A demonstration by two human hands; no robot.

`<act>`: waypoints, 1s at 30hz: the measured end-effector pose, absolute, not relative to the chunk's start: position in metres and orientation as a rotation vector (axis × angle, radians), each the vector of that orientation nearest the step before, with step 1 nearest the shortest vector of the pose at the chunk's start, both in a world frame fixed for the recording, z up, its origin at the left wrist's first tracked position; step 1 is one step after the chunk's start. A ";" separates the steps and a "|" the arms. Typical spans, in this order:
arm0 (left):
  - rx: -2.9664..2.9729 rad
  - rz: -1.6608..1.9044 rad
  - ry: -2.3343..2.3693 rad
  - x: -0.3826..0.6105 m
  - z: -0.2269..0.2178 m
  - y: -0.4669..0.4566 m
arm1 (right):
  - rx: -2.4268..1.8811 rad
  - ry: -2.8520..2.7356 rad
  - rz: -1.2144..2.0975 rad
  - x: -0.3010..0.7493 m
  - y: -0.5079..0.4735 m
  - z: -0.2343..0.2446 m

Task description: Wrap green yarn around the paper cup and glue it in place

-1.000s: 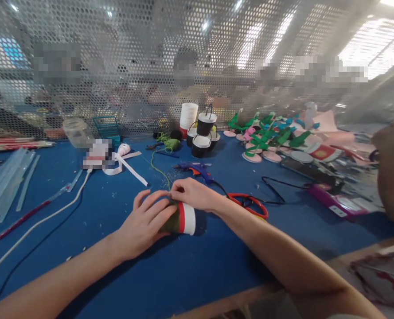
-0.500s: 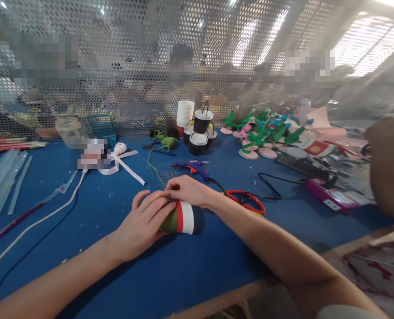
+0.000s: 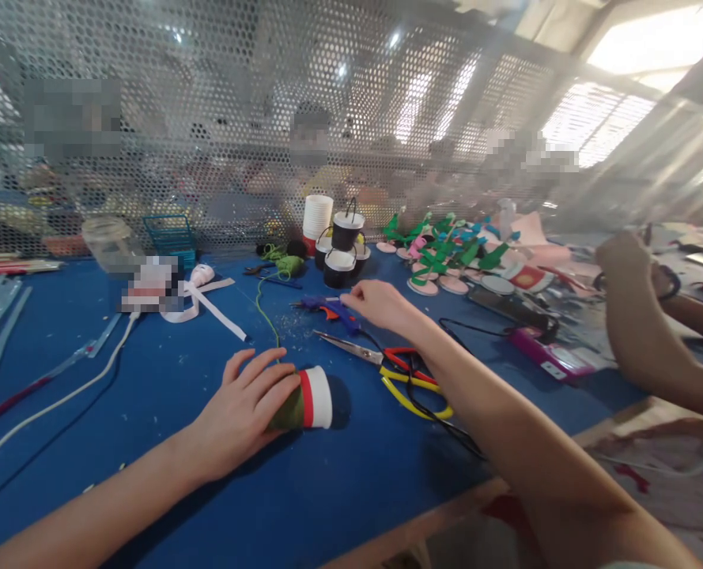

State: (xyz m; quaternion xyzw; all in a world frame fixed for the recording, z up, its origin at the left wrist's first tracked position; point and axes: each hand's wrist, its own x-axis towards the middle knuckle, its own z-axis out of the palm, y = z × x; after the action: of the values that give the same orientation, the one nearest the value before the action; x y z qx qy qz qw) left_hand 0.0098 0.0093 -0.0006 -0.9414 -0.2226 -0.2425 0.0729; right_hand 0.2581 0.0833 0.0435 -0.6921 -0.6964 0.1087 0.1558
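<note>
The paper cup [image 3: 307,397] lies on its side on the blue table [image 3: 339,490], directly under our left hand [image 3: 241,407]. Its white rim and red band point right and stay uncovered. Our left-hand fingers [image 3: 268,371] are spread and loosely curved over the green-wrapped body of the cup, pinning it against the table. The thumb is hidden behind the cup.

Our right hand [image 3: 382,304] is extended well beyond the cup, palm down and half open, with nothing enclosed in it. Its fingertips [image 3: 346,299] sit at the rear of the blue glue gun [image 3: 326,307]. We cannot tell whether they touch it.

A green string [image 3: 263,304] runs from the cup toward the back of the table. The scissors [image 3: 390,362], blades parted, lie between the cup and our right forearm, with a black cable [image 3: 446,423] crossing their handles. Small black buckets [image 3: 340,254] and a stack of white cups [image 3: 317,215] stand behind the glue gun. A co-worker's hand [image 3: 624,257] is raised at the right edge.
</note>
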 end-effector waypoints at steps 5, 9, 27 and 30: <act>-2.810 -0.760 -0.684 0.009 -0.001 0.007 | -2.105 -2.032 0.516 0.254 0.096 0.009; -2.881 -0.731 -0.653 0.009 -0.002 0.007 | -2.067 -1.889 0.601 0.249 0.098 0.006; -2.763 -0.662 -0.656 0.000 0.006 0.019 | -1.434 -1.733 1.165 0.245 0.011 0.049; -2.740 -0.654 -0.667 -0.003 0.006 0.022 | -1.500 -1.764 1.226 0.245 0.004 0.048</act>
State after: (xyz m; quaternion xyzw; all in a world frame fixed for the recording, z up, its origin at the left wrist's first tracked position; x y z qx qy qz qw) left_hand -0.0028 0.0223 0.0059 -0.9393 -0.2287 -0.2241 0.1229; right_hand 0.2447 0.0043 0.0475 -0.5532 -0.6505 0.4520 0.2580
